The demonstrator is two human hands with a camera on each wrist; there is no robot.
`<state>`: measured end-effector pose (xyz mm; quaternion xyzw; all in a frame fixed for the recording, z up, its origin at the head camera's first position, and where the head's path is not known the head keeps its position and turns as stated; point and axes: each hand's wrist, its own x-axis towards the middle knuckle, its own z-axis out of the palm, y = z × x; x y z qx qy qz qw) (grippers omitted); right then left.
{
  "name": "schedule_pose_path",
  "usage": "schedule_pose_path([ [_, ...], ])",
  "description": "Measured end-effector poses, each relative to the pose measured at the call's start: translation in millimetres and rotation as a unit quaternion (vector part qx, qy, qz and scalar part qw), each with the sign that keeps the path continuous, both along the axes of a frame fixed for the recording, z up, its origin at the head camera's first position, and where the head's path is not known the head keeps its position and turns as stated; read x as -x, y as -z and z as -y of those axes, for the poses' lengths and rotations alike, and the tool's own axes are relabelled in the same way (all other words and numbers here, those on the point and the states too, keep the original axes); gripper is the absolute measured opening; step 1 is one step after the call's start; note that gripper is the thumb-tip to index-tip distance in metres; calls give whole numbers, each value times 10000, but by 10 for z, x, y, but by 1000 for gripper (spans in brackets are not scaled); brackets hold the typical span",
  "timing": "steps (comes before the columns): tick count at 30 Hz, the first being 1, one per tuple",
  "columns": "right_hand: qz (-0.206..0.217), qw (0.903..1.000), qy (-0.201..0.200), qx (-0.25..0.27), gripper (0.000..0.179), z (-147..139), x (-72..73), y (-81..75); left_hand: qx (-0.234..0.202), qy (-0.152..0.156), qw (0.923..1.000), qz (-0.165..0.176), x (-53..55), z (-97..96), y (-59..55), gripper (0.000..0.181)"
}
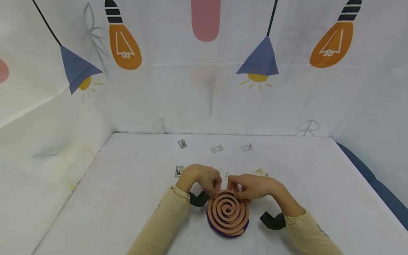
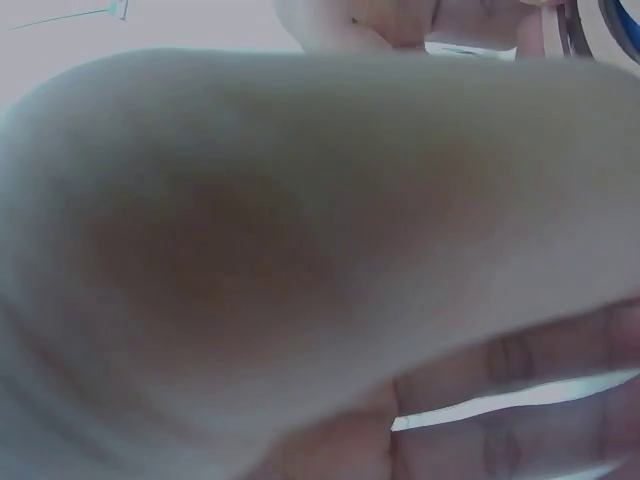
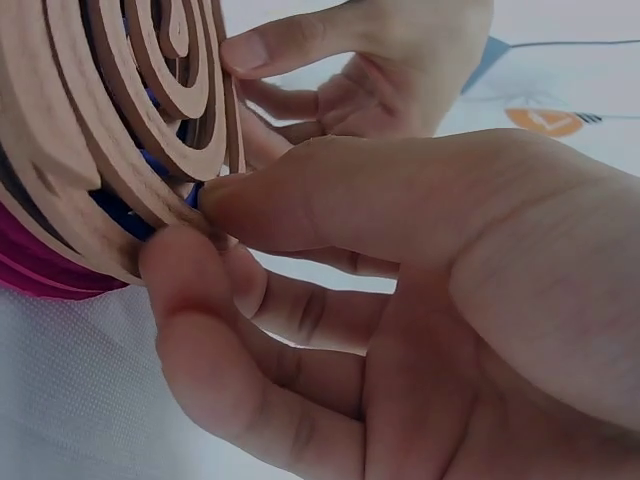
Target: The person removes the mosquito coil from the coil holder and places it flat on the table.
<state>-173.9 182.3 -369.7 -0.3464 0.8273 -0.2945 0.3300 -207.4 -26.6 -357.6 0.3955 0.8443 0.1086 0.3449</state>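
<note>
A coiled strap (image 1: 227,214), tan along its edges with purple and blue between and under the turns, lies as a flat spiral on the white table. At its far left edge my left hand (image 1: 204,179) grips it; in the right wrist view that hand's thumb lies against the coil's rim. My right hand (image 1: 253,186) pinches the far right rim, and the right wrist view shows its thumb (image 3: 290,205) and bent fingers on the outer turns. The left wrist view is mostly filled by the left hand (image 2: 300,230), hiding its fingertips there.
Beyond the hands lie several metal buckles: one silver buckle (image 1: 179,171) by the left wrist, another buckle (image 1: 224,174) between the hands, a gold-toned buckle (image 1: 262,172) to the right, and more farther back. White fabric walls (image 1: 178,95) with printed lamps enclose the table.
</note>
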Motion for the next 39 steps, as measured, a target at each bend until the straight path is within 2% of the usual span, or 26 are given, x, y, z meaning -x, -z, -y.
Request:
schedule_pose_path([
  [8, -400, 9990, 25, -214, 11, -34, 10, 26, 5, -82, 10000, 0, 4, -21, 18, 13],
  [14, -375, 9990, 101, -200, 11, -51, 14, 46, -158, -3, 9998, -128, 21, 37, 42, 7],
  [17, -402, 9991, 99, -123, 12, -42, 40, 39, -296, -79, 9993, -206, 50, 92, 42, 5],
  [22, -828, 9963, 207, 62, 15, -65, 116, 34, -437, -407, 9976, -343, 118, 193, 28, 7],
  [26, -1282, 9901, 512, 247, 17, -121, 179, 66, -625, -624, 9951, -448, 160, 271, 25, 16],
  [31, -1588, 9798, 1108, 499, 22, -189, 229, 73, -1093, -851, 9879, -698, 195, 358, 30, 22],
  [37, -2057, 9593, 1803, 710, 26, -254, 272, 77, -1519, -1155, 9764, -1013, 228, 363, 50, 29],
  [39, -2277, 9502, 1995, 738, 28, -274, 285, 91, -1636, -1246, 9700, -1294, 236, 334, 65, 32],
])
